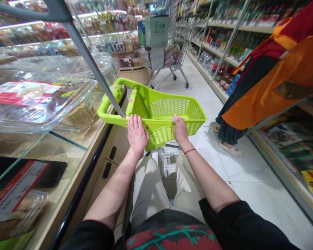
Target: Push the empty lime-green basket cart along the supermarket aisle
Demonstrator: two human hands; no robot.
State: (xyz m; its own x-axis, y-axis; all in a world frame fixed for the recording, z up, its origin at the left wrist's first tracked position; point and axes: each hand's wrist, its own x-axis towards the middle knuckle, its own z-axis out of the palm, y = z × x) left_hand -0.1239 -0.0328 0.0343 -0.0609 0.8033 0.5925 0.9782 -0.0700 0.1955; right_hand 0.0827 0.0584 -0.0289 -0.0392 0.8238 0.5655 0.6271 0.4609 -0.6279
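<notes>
In front of my legs is a lime-green plastic shopping basket (169,104) with perforated walls, and no goods show inside it. A long grey pull handle (94,66) rises from its left end. My left hand (137,134) lies against the near side by the foot of that handle, its fingers straight and the tips at the rim. Further right along the same rim, my right hand (181,130) is closed around the edge, thumb on top. Below the basket, a wire grid (169,159) shows between my knees.
A glass-topped counter with packaged food (23,93) runs along the left. Ahead stands a loaded metal shopping cart (169,59) with boxes. On the right, a person in an orange apron (273,90) stands by stocked shelves (224,38). The floor (211,166) is white tile.
</notes>
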